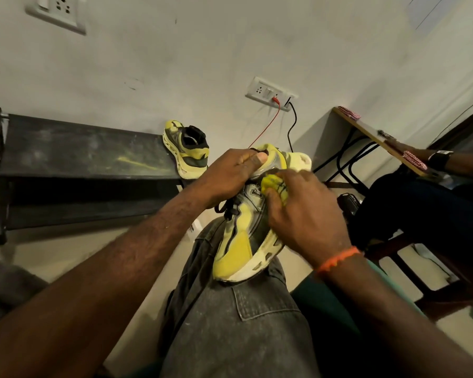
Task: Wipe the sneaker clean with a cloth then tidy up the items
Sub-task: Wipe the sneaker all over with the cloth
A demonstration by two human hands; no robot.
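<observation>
A yellow and grey sneaker [239, 249] with a white sole lies on my knee, toe toward me. My left hand [230, 174] grips it at the collar near the heel, thumb over the rim. My right hand [306, 214] holds a bunched yellow cloth [275, 188] and presses it against the sneaker's side. The matching second sneaker [187, 148] stands on the right end of a black shoe rack [79, 151] by the wall.
A wall socket [271, 94] with a red and a black cable plugged in sits behind the sneaker. On the right, another person sits at a wooden desk [377, 135], arm with a watch on it. A chair frame [434, 282] stands close to my right.
</observation>
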